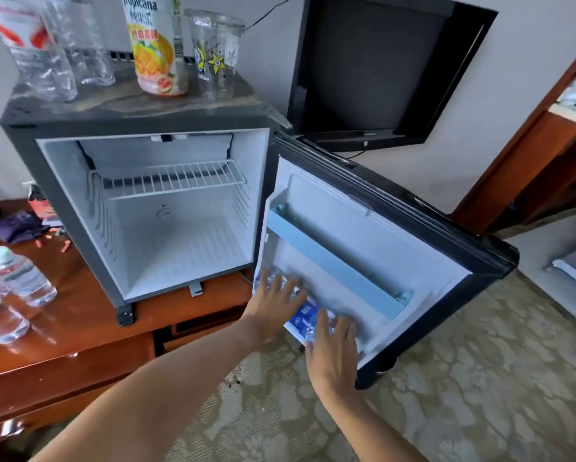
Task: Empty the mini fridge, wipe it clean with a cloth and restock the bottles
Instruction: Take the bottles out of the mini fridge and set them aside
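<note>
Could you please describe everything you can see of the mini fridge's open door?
The black mini fridge door stands swung wide open to the right, its white plastic inner lining facing the camera. A pale blue shelf rail runs across its middle. In the lower door shelf lies a clear plastic bottle with a blue label. The left hand and right hand, fingers spread, reach onto that bottle.

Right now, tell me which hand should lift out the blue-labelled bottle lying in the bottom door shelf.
Probably the right hand: its spread fingers lie over the blue-labelled bottle at the label. The left hand rests nearer the hinge end of the bottom door shelf.
</note>
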Demonstrator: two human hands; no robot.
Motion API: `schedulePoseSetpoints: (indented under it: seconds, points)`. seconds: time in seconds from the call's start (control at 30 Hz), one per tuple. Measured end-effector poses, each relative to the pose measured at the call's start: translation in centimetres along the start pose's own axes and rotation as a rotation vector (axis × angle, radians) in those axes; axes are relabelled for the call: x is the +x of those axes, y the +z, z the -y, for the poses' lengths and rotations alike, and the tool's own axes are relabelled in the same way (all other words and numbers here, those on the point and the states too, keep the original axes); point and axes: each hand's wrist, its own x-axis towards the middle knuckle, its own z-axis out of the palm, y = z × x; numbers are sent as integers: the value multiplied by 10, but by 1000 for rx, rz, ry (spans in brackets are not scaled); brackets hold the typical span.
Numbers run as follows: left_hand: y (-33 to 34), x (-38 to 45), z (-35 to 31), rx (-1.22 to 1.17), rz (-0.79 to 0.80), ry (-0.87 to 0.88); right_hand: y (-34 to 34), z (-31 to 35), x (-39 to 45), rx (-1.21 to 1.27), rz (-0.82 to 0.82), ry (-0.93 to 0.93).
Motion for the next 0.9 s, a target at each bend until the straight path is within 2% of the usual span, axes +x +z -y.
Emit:
schedulePoseSetpoints:
  seconds: [0.07,0.13,0.23,0.33,0.43,0.6,0.77,0.9]
  points:
    - [5,-15,6,-95,-80,-24,-20,5,-10,79,-56,-76]
    - [5,-40,12,-202,-126,-83,-36,14,-18,288,-69,-129]
    - [4,-91,30,-342,-152,-230,-56,39,-21,661,49,-202]
    - [4,-157,61,-363,-187,-404,-75,93,-20,805,194,-266]
    - [2,-223,95,-361,-221,-591,-89,165,-24,814,300,-402]
    - [4,-330,156,-262,-170,-823,-100,287,-33,735,358,-583]
    - [16,-408,207,-242,-75,-1021,-88,381,-23,649,406,-603]
    - [28,-437,239,-267,-49,-1076,-77,436,3,503,388,-594]
